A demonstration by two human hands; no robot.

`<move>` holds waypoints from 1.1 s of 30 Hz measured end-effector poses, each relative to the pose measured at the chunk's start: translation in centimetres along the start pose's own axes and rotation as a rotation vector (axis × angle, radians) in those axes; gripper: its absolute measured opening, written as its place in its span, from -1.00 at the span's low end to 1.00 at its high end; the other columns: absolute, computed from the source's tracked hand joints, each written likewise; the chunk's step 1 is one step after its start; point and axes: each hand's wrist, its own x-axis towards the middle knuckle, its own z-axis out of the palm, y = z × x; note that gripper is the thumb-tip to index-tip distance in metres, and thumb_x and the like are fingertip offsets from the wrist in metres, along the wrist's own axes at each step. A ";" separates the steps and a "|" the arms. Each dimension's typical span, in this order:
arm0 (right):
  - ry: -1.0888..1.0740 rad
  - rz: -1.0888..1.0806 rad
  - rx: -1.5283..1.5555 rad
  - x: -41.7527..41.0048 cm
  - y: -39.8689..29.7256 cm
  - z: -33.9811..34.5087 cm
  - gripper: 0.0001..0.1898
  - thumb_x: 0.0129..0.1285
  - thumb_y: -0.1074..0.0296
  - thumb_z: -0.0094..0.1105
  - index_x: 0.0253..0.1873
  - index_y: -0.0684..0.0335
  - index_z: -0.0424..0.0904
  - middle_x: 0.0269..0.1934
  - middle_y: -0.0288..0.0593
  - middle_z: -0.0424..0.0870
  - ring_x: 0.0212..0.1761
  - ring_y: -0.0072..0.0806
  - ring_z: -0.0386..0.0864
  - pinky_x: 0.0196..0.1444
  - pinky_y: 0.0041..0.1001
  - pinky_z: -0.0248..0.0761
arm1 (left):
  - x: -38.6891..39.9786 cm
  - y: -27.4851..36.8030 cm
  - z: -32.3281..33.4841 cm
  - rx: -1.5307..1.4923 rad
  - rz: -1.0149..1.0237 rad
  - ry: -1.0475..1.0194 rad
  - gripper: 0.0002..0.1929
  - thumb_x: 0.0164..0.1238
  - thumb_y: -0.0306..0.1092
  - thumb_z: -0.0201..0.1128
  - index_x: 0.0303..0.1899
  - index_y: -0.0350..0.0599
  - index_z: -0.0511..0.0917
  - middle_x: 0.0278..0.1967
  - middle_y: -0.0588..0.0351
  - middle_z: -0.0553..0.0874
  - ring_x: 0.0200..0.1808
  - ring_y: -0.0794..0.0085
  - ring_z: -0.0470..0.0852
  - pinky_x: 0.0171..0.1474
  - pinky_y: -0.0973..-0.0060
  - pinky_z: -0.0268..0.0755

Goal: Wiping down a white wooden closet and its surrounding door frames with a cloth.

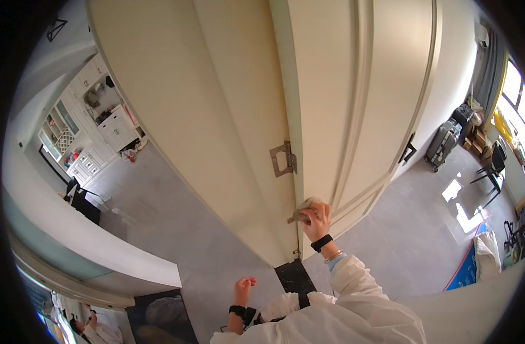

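Note:
My right hand (317, 221) grips a bunched, greyish-beige cloth (304, 207) against the hinge-side edge of a cream panelled door (322, 107). The cloth lies below a metal door hinge (283, 159), and part of it pokes out to the left over the gap beside the door frame (241, 142). A second, small hinge part (296, 253) shows near the floor. My left hand (245, 284) hangs low over the grey floor, away from the door, with its fingers curled and nothing visible in them. Both wrists wear black bands.
A dark threshold strip (295, 277) crosses the doorway. At right stand a suitcase (443, 144), a black chair (496, 161) and a blue mat (462, 273) by the window. At left are white cabinets (88, 124) and a black table (84, 206). A mirror at bottom left shows a person's reflection (99, 329).

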 end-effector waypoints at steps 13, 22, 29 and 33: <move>-0.443 0.973 -0.119 -16.8 6.4 -11.4 -0.79 0.08 0.41 0.20 -0.16 0.21 0.67 -0.33 -0.01 0.69 -0.29 -0.09 0.65 -0.20 -0.22 0.49 | 2.4 1.8 6.1 0.086 -0.124 -0.328 -0.78 0.44 -0.32 0.01 -0.10 -0.12 0.62 -0.19 0.15 0.74 -0.22 0.49 0.70 -0.21 0.57 0.45; -0.745 1.248 -0.513 -22.6 10.4 -22.0 -0.68 0.30 0.08 0.04 -0.21 0.18 0.71 -0.26 0.10 0.67 -0.16 0.10 0.60 -0.07 -0.13 0.48 | 3.3 -4.3 9.1 -0.061 -0.657 -0.412 -0.76 0.39 -0.31 0.00 -0.03 0.00 0.59 -0.14 0.20 0.72 -0.13 0.50 0.67 -0.15 0.47 0.39; -0.583 1.057 -0.664 -21.9 15.3 -27.3 -0.46 0.17 0.20 0.22 0.22 0.33 0.43 -0.18 0.06 0.66 -0.10 0.02 0.60 -0.04 -0.09 0.46 | 2.4 -12.9 8.0 0.241 -0.872 -0.343 -0.73 0.31 -0.28 -0.01 -0.10 0.01 0.63 -0.27 0.21 0.76 -0.26 0.48 0.71 -0.30 0.41 0.36; -0.002 0.917 0.037 -12.1 15.1 -31.6 -0.37 0.13 0.56 0.21 0.35 0.23 0.32 -0.25 -0.28 0.53 -0.30 -0.52 0.48 -0.24 -0.54 0.42 | -0.2 -15.8 5.2 0.200 -0.945 -0.281 -0.73 0.34 -0.22 -0.02 -0.10 0.02 0.63 -0.22 0.20 0.76 -0.25 0.46 0.70 -0.23 0.33 0.41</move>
